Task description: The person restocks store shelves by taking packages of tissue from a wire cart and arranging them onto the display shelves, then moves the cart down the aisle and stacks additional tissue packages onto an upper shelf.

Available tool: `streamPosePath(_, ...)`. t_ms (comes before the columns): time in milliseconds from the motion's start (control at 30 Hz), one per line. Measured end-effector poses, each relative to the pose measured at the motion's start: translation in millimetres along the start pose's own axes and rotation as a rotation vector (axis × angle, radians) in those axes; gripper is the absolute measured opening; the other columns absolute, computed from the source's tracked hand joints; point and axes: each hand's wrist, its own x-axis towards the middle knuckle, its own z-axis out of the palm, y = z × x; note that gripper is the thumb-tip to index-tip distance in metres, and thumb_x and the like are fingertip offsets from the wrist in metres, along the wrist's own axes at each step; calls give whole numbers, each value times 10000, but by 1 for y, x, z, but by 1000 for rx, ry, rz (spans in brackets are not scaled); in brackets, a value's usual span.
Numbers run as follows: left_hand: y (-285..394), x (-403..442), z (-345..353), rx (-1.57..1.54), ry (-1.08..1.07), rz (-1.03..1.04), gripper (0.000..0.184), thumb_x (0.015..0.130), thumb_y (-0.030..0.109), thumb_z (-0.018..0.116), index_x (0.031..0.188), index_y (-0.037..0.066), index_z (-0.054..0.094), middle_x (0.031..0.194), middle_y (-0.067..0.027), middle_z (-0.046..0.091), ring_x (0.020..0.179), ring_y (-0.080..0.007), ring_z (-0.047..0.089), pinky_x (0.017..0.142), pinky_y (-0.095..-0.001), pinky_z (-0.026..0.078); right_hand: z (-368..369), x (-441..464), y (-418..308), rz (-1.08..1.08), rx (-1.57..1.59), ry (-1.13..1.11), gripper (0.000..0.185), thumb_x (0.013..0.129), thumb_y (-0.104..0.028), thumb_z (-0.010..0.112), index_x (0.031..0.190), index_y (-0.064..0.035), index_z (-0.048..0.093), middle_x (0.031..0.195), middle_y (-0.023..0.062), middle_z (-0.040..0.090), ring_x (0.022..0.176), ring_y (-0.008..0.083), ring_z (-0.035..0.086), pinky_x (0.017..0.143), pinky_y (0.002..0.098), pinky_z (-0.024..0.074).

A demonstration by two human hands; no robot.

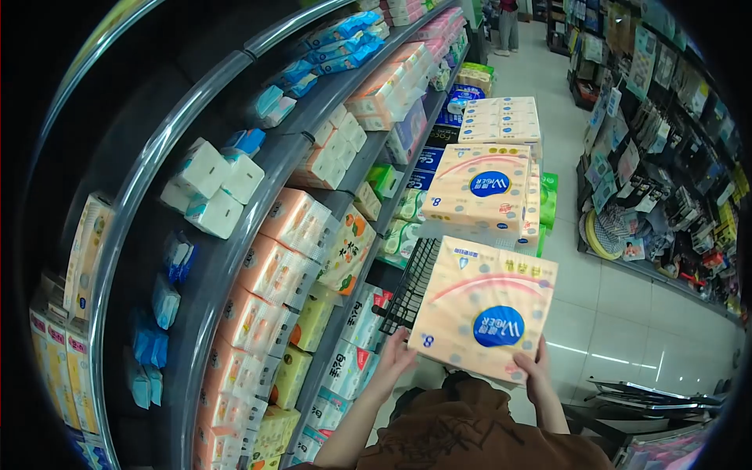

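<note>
Between my two hands is a square peach tissue pack (pixel 470 290) with a blue oval logo, held in front of my body with its printed face up. My left hand (pixel 397 352) grips its lower left corner. At the lower right edge, my right hand (pixel 536 366) has its thumb on top; the fingers beneath are partly hidden. Just beyond stands a stack topped by a matching peach tissue pack (pixel 462 174). A black wire basket (pixel 410 283) shows to the left of the held pack, partly covered by it.
Shelves on my left hold orange tissue packs (pixel 254 305), white tissue rolls (pixel 215 184) and small blue packets (pixel 149 337). A white multipack (pixel 501 121) sits behind the peach stack. Hanging goods (pixel 658 133) line the right side of the tiled aisle (pixel 627 294). A person (pixel 507 27) stands far ahead.
</note>
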Motion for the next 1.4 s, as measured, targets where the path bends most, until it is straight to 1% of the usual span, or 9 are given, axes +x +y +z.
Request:
streamPosePath(267,-7,-8,-39,-265,-274,16,818,867,351,731,1507,10,351,1418,-172,550,1291,-335,562,1073,-486,477,25,-3,-69,-190,-209,-400,1009,749,-179,810,1560,-4,236,1420,166,494,1311,271,515,1100,402,420)
streamPosePath(300,-15,-12,-45,-349,-255,46,835,852,371,730,1505,10,355,1417,-176,550,1285,-341,567,1066,-494,483,22,12,-57,-305,-241,-447,953,816,-308,788,1546,-5,257,1368,154,520,1243,270,551,1056,392,448)
streamPosePath(400,-38,-35,-57,-550,-159,122,871,819,428,719,1497,10,369,1415,-187,552,1272,-359,577,1054,-513,491,42,63,-77,3,77,-458,879,808,-433,794,1467,-30,373,1279,141,529,1114,256,573,968,408,476)
streamPosePath(500,-56,-67,-59,-679,2,138,826,837,442,672,1483,8,395,1415,-190,556,1267,-374,578,1062,-536,478,54,153,-68,-68,-64,66,825,835,-529,765,1440,-98,407,1232,155,521,1031,297,577,891,432,487)
streamPosePath(633,-109,-90,-66,-694,257,128,771,879,294,683,1500,-8,341,1414,-191,549,1258,-359,583,1033,-510,510,46,237,-42,435,372,-209,1000,661,-705,800,1433,-185,434,1393,109,446,1159,320,526,905,495,473)
streamPosePath(767,-145,-108,-78,-740,337,178,851,864,239,725,1553,86,250,1468,-162,477,1317,-321,529,1058,-481,491,57,303,-21,248,401,-345,857,702,-685,776,1375,-235,496,1443,51,461,1265,267,474,1020,471,399)
streamPosePath(933,-153,-127,-80,-736,379,244,863,876,184,722,1565,110,206,1517,-146,407,1356,-303,485,1056,-466,493,69,347,4,97,546,-84,697,792,-574,751,1344,-212,527,1381,50,532,1225,278,501,1026,527,397)
streamPosePath(1133,-146,-129,-80,-770,385,264,851,882,183,716,1562,103,211,1505,-150,422,1345,-300,497,1055,-462,494,113,242,-29,-159,491,-38,661,833,-458,763,1343,-108,532,1320,82,569,1131,299,556,967,509,451)
streamPosePath(1400,-135,-118,-89,-797,336,256,830,890,181,707,1556,89,220,1483,-156,449,1323,-297,521,1050,-455,498,88,206,-20,-417,261,126,912,896,-483,707,1590,-182,197,1549,122,412,1412,299,384,1177,536,308)
